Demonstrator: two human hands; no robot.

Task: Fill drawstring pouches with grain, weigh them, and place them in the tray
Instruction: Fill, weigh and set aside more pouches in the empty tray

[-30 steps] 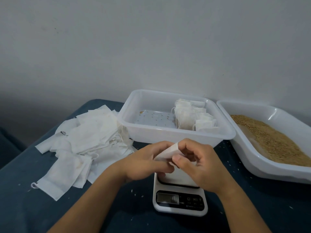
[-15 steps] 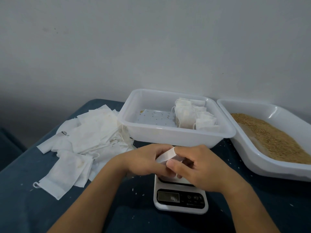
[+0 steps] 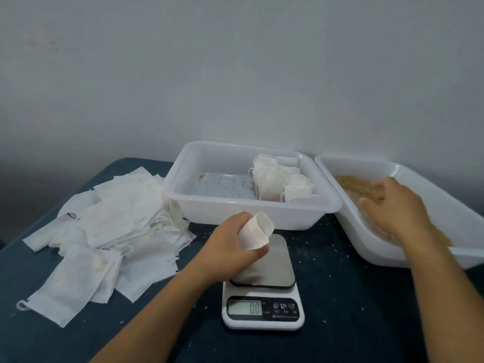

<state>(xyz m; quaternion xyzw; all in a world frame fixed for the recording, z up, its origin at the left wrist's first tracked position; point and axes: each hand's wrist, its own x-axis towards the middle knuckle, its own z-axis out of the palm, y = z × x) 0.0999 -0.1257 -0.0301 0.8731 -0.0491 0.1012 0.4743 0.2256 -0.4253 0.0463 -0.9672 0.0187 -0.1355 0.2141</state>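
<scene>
My left hand point(image 3: 230, 244) grips a white drawstring pouch point(image 3: 255, 230) with its mouth held open, above the white kitchen scale point(image 3: 263, 307), whose display reads 0.0. My right hand point(image 3: 390, 208) is blurred and reaches into the white tub of brown grain point(image 3: 358, 186) at the right, fingers spread over the grain. The white tray point(image 3: 209, 208) behind the scale holds several filled pouches point(image 3: 277, 183) at its right side and a few loose grains on its floor.
A heap of empty white pouches point(image 3: 112, 226) lies on the dark blue cloth point(image 3: 353, 310) at the left. Loose grains dot the cloth near the scale. A pale wall stands close behind the tray and the tub.
Both hands were working the pouch together over the scale. Now my right hand has let go and moved right into the grain tub, while my left hand keeps the opened pouch.
</scene>
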